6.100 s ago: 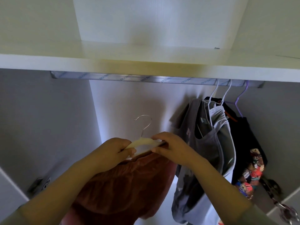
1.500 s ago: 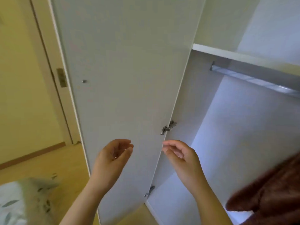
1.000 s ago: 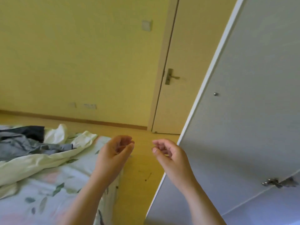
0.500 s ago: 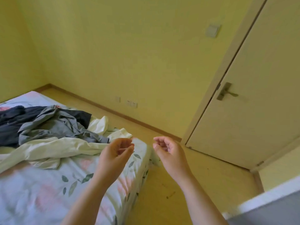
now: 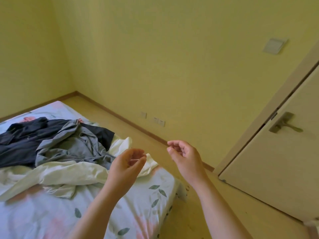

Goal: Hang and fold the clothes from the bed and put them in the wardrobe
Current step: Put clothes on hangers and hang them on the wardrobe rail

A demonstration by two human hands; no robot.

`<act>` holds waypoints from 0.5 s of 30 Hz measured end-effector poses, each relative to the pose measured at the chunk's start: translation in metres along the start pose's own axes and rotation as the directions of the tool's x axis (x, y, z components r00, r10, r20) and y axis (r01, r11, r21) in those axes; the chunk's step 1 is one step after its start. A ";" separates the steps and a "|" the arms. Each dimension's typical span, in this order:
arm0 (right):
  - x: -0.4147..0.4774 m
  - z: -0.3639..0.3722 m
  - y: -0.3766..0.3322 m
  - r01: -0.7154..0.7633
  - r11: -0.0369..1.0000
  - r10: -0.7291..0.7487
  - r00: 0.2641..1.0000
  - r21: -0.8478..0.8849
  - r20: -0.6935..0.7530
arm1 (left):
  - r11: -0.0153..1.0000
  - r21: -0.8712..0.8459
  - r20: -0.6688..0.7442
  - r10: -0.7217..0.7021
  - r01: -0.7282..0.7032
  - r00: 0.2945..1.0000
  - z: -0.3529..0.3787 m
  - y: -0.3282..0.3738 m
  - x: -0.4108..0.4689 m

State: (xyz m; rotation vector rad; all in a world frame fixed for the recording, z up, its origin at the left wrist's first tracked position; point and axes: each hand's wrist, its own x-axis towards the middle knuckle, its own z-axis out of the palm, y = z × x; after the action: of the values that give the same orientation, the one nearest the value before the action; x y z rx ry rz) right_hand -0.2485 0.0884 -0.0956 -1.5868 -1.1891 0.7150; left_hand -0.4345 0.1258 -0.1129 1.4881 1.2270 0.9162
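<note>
Clothes (image 5: pixel 57 149) lie heaped on the bed (image 5: pixel 43 218) at the frame's nine o'clock, a grey garment (image 5: pixel 72 149) crumpled over a dark navy garment (image 5: pixel 20 142), with a cream piece (image 5: pixel 69 173) spread just in front of them on the leaf-print sheet. The left hand (image 5: pixel 127 163) hovers over the bed's corner and the right hand (image 5: pixel 186 157), at its three o'clock, over the floor (image 5: pixel 198 213), both empty with fingers loosely curled. A closed door (image 5: pixel 276 169) with a lever handle (image 5: pixel 284 125) stands at three o'clock, a wall switch (image 5: pixel 274 46) at one o'clock.
</note>
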 end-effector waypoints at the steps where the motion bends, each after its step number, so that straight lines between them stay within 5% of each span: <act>1: 0.009 0.004 0.001 0.000 1.000 -0.001 1.000 0.008 0.006 | 1.000 0.001 -0.014 -0.007 0.007 1.000 -0.003 -0.002 0.007; 15: 0.149 0.067 0.013 0.018 0.997 -0.039 0.961 0.078 0.276 | 0.999 -0.019 -0.260 -0.049 0.046 0.964 -0.028 -0.016 0.107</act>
State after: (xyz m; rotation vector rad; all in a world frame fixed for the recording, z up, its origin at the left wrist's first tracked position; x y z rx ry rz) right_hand -0.2505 0.2512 -0.1160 -1.4366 -1.3671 0.9758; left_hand -0.4424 0.2363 -0.1245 1.3517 1.4367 1.1113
